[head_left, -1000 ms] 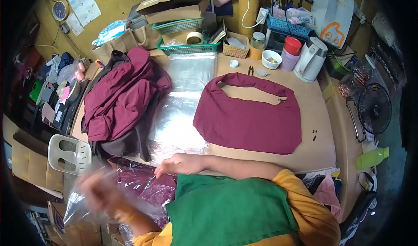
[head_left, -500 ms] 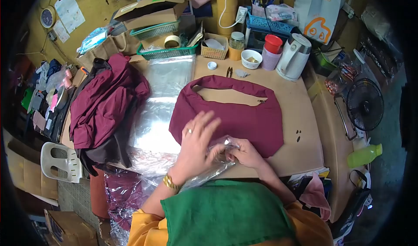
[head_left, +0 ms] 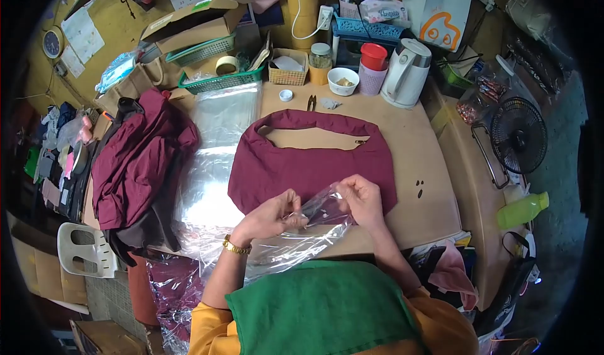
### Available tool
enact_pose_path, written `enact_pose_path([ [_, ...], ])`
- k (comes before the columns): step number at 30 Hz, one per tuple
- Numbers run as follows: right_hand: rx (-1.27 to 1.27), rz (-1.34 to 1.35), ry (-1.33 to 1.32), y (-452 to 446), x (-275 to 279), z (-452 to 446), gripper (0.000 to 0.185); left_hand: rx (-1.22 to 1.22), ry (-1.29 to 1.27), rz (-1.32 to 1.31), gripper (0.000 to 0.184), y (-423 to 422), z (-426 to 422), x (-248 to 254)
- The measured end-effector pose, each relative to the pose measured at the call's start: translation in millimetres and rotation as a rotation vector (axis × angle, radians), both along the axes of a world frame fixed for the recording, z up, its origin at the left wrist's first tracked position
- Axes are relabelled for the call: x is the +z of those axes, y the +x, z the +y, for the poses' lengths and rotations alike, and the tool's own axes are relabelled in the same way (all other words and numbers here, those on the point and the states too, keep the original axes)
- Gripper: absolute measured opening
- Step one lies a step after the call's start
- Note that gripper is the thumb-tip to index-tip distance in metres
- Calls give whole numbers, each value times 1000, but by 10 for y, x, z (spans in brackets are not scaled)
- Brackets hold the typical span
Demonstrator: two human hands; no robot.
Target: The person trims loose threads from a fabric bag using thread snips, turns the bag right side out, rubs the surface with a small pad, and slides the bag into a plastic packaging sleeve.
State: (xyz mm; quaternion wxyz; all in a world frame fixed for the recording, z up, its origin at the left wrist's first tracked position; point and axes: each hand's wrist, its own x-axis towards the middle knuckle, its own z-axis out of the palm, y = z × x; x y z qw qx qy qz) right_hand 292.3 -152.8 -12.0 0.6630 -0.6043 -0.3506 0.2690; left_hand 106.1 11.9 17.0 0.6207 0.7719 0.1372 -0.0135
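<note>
Both hands grip the edge of a clear plastic bag (head_left: 302, 249), which stretches between them and hangs over the table's front edge. My left hand (head_left: 270, 216), with a gold watch at the wrist, pinches the film on one side. On the other side my right hand (head_left: 362, 199) has its fingers closed on the film, slightly higher. Just beyond them a maroon shoulder bag (head_left: 314, 172) lies flat, its strap loop pointing away from me and a small zipper pull showing near the right of the opening. The near edge of the shoulder bag is partly behind my hands.
Clear plastic sheets (head_left: 217, 147) lie left of the shoulder bag, beside a heap of maroon and black cloth (head_left: 141, 166). At the back stand thread snips (head_left: 312, 103), a white bowl (head_left: 343, 81), a red-lidded cup (head_left: 373, 72) and an electric kettle (head_left: 407, 75). A fan (head_left: 518, 135) is at right.
My left hand has come down from its raised, spread pose and now pinches the plastic. The hands are farther apart, with the film stretched between them. The whole view has shifted slightly.
</note>
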Motion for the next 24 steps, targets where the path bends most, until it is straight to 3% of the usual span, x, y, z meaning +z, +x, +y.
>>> enact_pose_path([
  [2, -4, 29, -22, 130, -106, 29, 18, 121, 351, -73, 41, 58, -47, 88],
  [4, -25, -40, -147, 277, -249, 66, 29, 455, 1364, -236, 57, 113, 161, -225],
  [6, 15, -36, -168, 316, -394, 99, 31, 760, 1334, -20, 63, 46, 419, -348],
  [8, -51, 117, -149, 260, -569, 146, 31, 823, 1050, 238, 69, -93, 705, -471],
  [9, -48, 117, -147, 264, -550, 159, 31, 845, 880, 159, 68, -143, 767, -434],
  [10, -26, 125, -149, 274, -513, 156, 30, 848, 881, 161, 68, -215, 799, -401],
  [12, -5, 137, -153, 271, -434, 121, 29, 714, 546, 63, 66, -395, 759, -271],
  [13, 23, 261, -124, 296, -373, 122, 30, 708, 630, 134, 66, -499, 610, -22],
  [14, 49, 390, -96, 300, -344, 124, 30, 727, 957, 226, 63, -674, 618, -91],
  [15, -33, 161, -98, 239, -342, 186, 31, 784, 1187, 215, 62, -735, 532, -59],
  [16, -31, 168, -100, 190, -340, 232, 31, 838, 1416, 205, 61, -767, 431, 15],
  [18, 98, -191, -60, 101, -295, 320, 32, 630, 1056, -235, 64, -558, 301, 135],
  [20, 156, -243, -105, -59, -75, 395, 31, 424, 931, -293, 65, -238, 47, 172],
  [22, 193, -156, -16, -208, 17, 485, 26, 367, 760, -293, 66, -10, -94, 90],
  [23, 131, -202, 61, -230, -53, 536, 15, 337, 444, -140, 59, 27, -96, 159],
  [24, 127, -202, 62, -224, -38, 536, 15, 334, 444, -142, 59, 45, -77, 282],
])
